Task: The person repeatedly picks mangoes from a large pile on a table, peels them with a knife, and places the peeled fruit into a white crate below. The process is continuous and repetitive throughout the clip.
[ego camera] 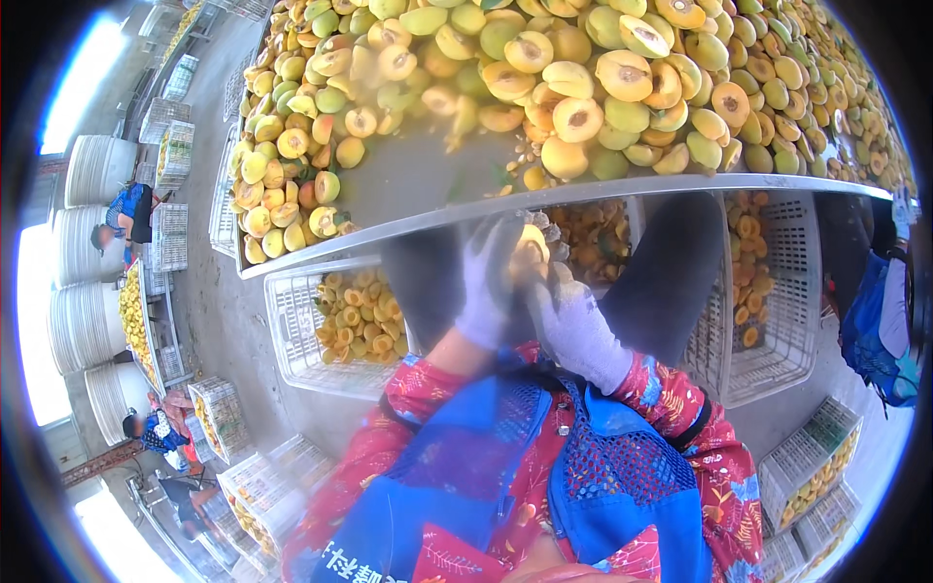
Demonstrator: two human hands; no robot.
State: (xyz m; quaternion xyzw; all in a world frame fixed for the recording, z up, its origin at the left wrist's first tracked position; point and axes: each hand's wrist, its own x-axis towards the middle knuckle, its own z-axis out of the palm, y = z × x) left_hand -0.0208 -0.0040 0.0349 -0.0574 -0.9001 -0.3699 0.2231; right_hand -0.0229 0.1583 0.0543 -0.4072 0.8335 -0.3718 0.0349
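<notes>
Both of my hands wear pale knit gloves and meet just below the metal table's front rim (466,216). A yellow peach half (531,251) sits between them. My left hand (487,280) grips it from the left, with its fingers pointing up. From the right, my right hand (576,321) closes around its lower side; the fingertips are blurred, and whether they hold a tool cannot be seen. Halved and whole-looking peaches (583,80) cover the metal table (415,157) beyond. Several loose pits (531,149) lie near its rim.
White plastic crates (291,364) of peach halves stand left of my legs, between them, and on the right (791,291). A co-worker in blue (878,328) sits at far right. Stacked crates (809,466) stand lower right. Other people and white tubs (98,171) line the left.
</notes>
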